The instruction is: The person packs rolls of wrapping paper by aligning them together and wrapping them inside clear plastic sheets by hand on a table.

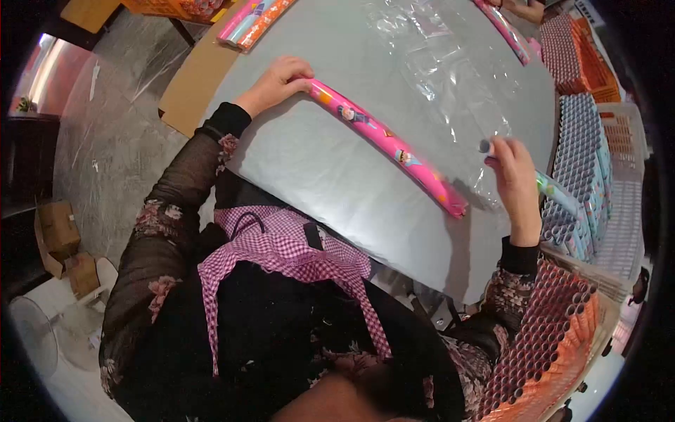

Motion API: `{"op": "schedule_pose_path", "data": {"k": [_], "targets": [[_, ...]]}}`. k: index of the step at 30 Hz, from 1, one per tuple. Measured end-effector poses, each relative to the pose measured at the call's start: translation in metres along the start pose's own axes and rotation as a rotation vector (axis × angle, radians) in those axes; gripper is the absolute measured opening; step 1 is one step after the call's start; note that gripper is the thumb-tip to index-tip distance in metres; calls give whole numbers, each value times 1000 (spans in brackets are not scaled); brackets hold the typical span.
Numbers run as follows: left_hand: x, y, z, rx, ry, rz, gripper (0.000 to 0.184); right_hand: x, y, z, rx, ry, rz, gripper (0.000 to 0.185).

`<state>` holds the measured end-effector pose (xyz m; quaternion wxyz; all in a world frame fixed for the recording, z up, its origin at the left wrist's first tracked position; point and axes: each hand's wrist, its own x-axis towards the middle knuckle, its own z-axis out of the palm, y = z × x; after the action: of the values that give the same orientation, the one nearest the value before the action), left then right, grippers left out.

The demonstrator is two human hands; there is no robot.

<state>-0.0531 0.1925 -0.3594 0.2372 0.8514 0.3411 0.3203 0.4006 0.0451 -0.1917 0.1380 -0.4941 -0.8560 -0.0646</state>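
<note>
My left hand (285, 81) grips the upper left end of a pink patterned roll (387, 144), which lies slantwise on the grey table (316, 169). The roll's other end points down to the right. Over the table's right side, my right hand (512, 172) is closed around a light blue and green roll (559, 193), whose round end shows beside the fingertips. Clear plastic film (439, 77) lies between the pink roll and my right hand.
Several wrapped rolls (256, 21) lie at the table's far left edge. Stacks of blue rolls (580, 169) and red-orange rolls (545, 337) stand in crates along the right. Another person's hand (524, 8) shows at the top right, near a pink roll (503, 32).
</note>
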Motion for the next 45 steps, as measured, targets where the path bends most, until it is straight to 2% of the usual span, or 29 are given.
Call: {"op": "schedule_pose_path", "data": {"k": [6,10,16,20,22,23,27,29,30,32,33,35,38,40,42,45], "targets": [[1,1,2,27,7,-6,19,16,-106,12,85,-137,79,40],[3,-2,11,-15,84,43,14,24,-168,40,187,-102,114,37],[-7,22,37,48,227,116,15,55,-232,117,292,18,174,21],[-14,38,51,20,183,107,17,70,-240,159,315,91,158,19],[-15,32,53,-65,82,120,21,79,-242,171,254,177,131,21],[-14,35,47,-116,0,55,25,79,-243,176,234,162,128,25],[-14,34,29,-176,-145,74,29,80,-238,191,260,201,111,27],[-13,29,21,-18,-261,371,35,81,-236,191,269,268,90,29],[-13,31,20,-18,-264,373,35,81,-234,189,268,270,92,29],[-15,36,19,-194,-321,167,48,78,-231,186,343,206,133,32],[-16,39,17,-195,-322,170,48,79,-225,192,367,203,102,35],[-18,44,11,-164,-383,130,65,79,-225,192,396,230,113,35],[-21,47,10,-125,-408,174,75,81,-228,188,448,229,153,31],[-21,48,10,-98,-410,188,73,81,-229,188,393,251,223,24],[-20,45,14,-65,-399,229,72,81,-227,191,393,301,199,24],[-21,44,17,-53,-356,260,68,74,-225,188,388,235,183,32]]}}
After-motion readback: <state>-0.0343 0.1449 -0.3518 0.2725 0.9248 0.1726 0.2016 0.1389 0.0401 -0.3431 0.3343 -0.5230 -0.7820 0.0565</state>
